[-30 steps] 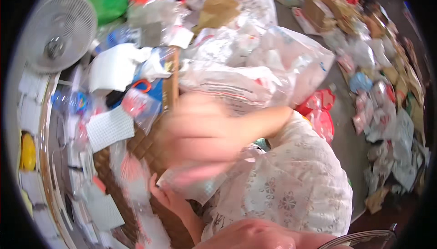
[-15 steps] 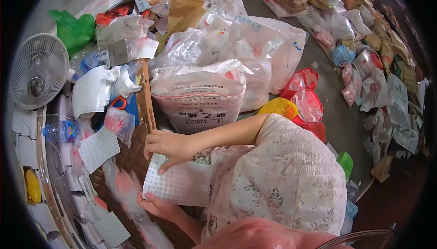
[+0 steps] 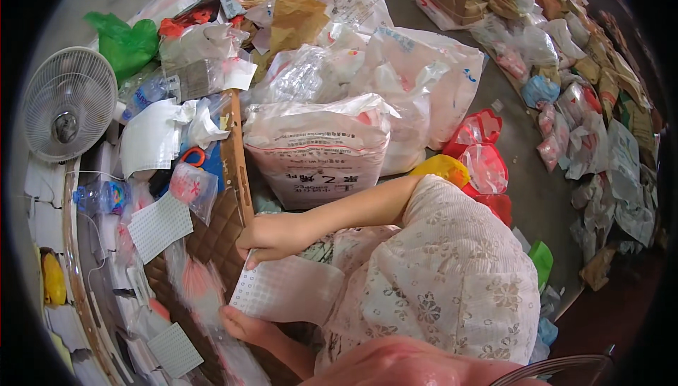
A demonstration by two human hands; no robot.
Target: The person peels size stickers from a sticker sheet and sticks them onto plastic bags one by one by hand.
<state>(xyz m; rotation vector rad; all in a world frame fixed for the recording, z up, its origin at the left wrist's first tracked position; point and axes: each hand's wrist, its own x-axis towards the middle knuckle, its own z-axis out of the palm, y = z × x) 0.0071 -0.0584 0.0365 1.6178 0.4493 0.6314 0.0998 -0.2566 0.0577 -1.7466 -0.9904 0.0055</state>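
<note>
A thin white sheet (image 3: 286, 288) with rows of small printed marks is stretched between my two hands, just in front of my lap. My right hand (image 3: 265, 239), the upper one in the view, is closed on the sheet's top corner, thumb bent over its edge. Lower down, my left hand (image 3: 244, 324) pinches the bottom corner, thumb along the edge; its other fingers are mostly hidden. Similar marked sheets, one white (image 3: 161, 227) and one greyish (image 3: 175, 350), lie beyond my hands on the cluttered side at the left.
A brown quilted surface (image 3: 212, 238) with a wooden edge (image 3: 240, 160) lies beside my hands. Orange-handled scissors (image 3: 192, 156), a plastic bottle (image 3: 102, 197) and a white fan (image 3: 70, 105) stand or lie leftward. A large white printed sack (image 3: 318, 149) is close to my right forearm.
My right hand has drawn its fingers in from lying spread over the sheet's end to gripping the top corner. The sheet has tilted slightly. The whole view has shifted a little.
</note>
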